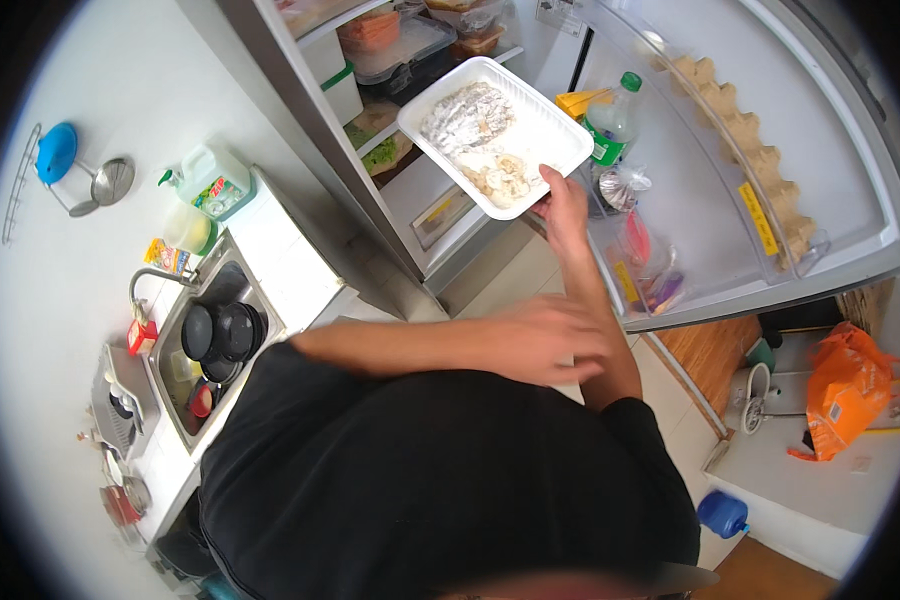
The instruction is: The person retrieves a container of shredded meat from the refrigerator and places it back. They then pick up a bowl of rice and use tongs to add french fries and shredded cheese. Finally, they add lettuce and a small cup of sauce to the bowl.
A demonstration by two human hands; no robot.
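The grey refrigerator (840, 285) stands open, its door swung out to the right, with filled shelves to the left. Beyond its left side runs a white-tiled desk (292, 250), with a steel sink (185, 425) of dark pans (236, 332) let into it. Held up before the opening, between shelves and door, is a white rectangular tray (540, 130), turned cornerwise. At the desk's corner nearest the refrigerator sits a greenish jug (217, 180); a green-capped bottle (610, 128) stands in the door rack, near the tray's right corner. The right grip (564, 208) is closed on the tray's near right edge, thumb over the rim. The left grip (550, 340), blurred, lies across the right forearm in view; whether it is closed I cannot tell. Inside the tray, the larger white-dusted clump (467, 117) lies toward the far left edge, the smaller clump (500, 180) toward the near corner.
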